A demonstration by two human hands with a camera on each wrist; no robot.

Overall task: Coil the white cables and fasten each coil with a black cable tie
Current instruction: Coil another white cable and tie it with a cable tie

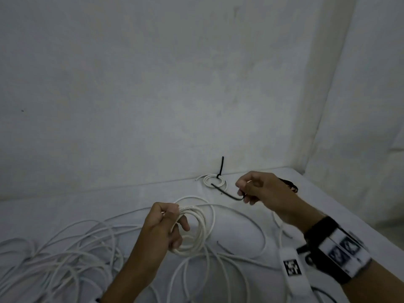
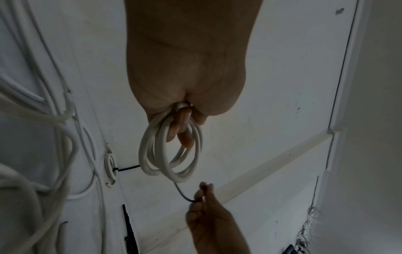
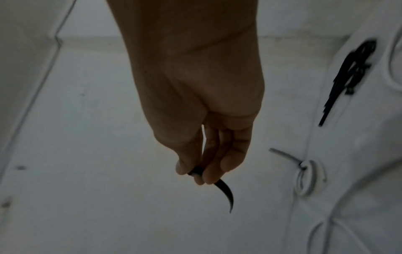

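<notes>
My left hand (image 1: 168, 221) grips a small coil of white cable (image 1: 197, 228) lifted above the white table (image 1: 236, 228); in the left wrist view the fingers (image 2: 181, 127) pass through the coil (image 2: 172, 154). To its right, my right hand (image 1: 251, 189) pinches a curved black cable tie (image 1: 225, 192) between thumb and fingers, seen also in the right wrist view as the tie (image 3: 226, 194) sticking out below the fingertips (image 3: 208, 175). The tie's free end points toward the coil without touching it.
A finished small coil (image 1: 215, 180) fastened with a black tie lies near the wall. A bundle of spare black ties (image 3: 350, 75) lies at the right. Loose white cable (image 1: 65, 254) sprawls over the left and front of the table.
</notes>
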